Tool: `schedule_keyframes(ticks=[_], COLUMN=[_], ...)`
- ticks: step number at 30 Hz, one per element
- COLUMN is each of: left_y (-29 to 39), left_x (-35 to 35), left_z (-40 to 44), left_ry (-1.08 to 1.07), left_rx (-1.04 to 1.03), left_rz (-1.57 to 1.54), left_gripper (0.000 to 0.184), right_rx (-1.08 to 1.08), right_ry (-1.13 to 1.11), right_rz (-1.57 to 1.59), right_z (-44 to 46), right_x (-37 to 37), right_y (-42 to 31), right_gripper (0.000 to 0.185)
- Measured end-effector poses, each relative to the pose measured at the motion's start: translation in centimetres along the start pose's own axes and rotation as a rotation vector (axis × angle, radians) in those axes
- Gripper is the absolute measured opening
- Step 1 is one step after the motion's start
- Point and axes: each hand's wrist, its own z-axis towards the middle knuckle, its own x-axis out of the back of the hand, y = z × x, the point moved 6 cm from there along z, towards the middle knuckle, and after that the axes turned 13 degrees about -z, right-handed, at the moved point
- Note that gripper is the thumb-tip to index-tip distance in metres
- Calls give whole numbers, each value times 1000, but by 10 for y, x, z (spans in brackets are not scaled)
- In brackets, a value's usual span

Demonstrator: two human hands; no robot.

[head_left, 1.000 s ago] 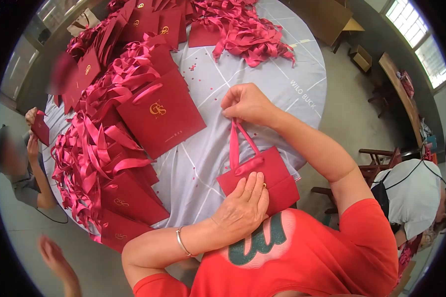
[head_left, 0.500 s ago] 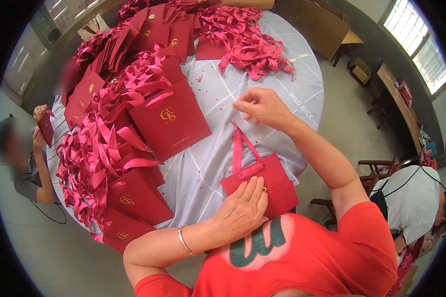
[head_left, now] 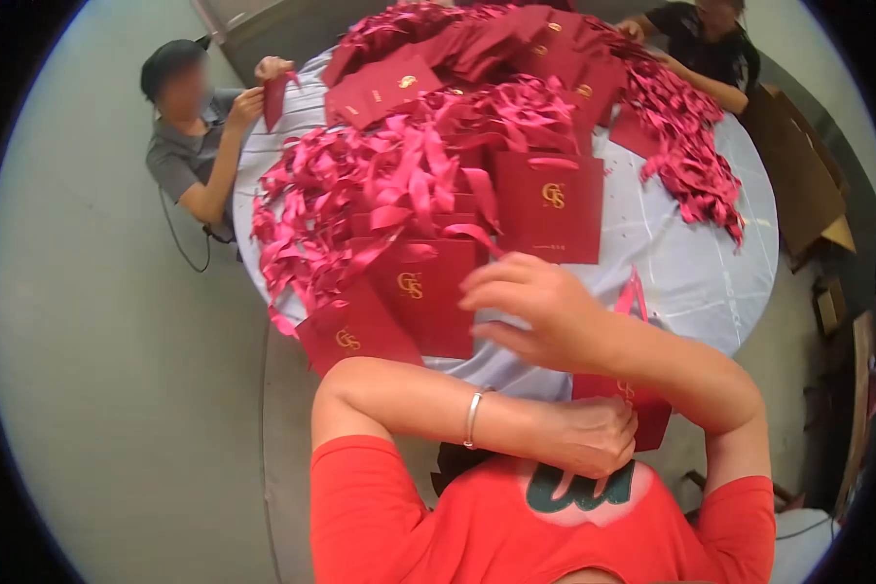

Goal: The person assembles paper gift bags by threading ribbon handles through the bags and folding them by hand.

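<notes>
My left hand (head_left: pixel 594 435), with a bracelet on its wrist, has its fingers curled against a red paper gift bag (head_left: pixel 654 417) at the table edge close to my body. That bag's pink ribbon handle (head_left: pixel 634 295) stands up behind my right forearm. My right hand (head_left: pixel 535 304) hovers over the table with thumb and fingers apart and nothing between them. Just left of its fingertips is a red gift bag (head_left: pixel 426 297) with a gold logo, leaning among other bags. Another gift bag (head_left: pixel 550 216) with the same logo lies beyond it.
A large heap of gift bags with pink ribbons (head_left: pixel 389 175) covers the left of the round table (head_left: pixel 749 263). Loose ribbons (head_left: pixel 696 161) lie at the right. One person (head_left: pixel 190 136) at the left handles a small red item; another person (head_left: pixel 715 49) sits across. Cardboard (head_left: pixel 793 175) stands behind.
The view has swung left. My right hand has moved left, from above the near bag toward the leaning bags. My left hand has gone from lying flat on the bag to curled fingers.
</notes>
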Motion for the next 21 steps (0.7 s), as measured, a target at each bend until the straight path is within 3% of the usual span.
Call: schedule_keyframes(ticks=[2,4,5,7,8,11,13,17,21], left_y=[-4,2,6,8,5,15,16,21,25], left_x=[-13,-5,4,-4,-12,15,3,6,18], left_z=[1,0,0,-1,1,-2,-3,-2,-10], left_ry=[-37,203,229,55,-28,-69,-130,-82,51], left_rx=[25,-83,-90,-107,-5,-29,-28,33,63], left_rz=[-9,170,222,229,306,475,399,515,391], left_gripper=[70,57,48,40,36,34,35,33,29], right_rx=[-42,-370,-423,-451,-520,-563,-488,-439,-429], right_ry=[-121,-442,-472,-455,-456,-440,-521,-101,25], right_rz=[-124,-155,-122,-37,-7,44,231,257,87], right_z=[24,46,55,62,63,62,63,53,43], right_x=[-48,-89,-97,-116,-123,-132,-133,-115,-89], right_y=[-7,-5,-6,-4,1,14,11,13,14], right_gripper=[29,40,50,57,58,47,39,34,46])
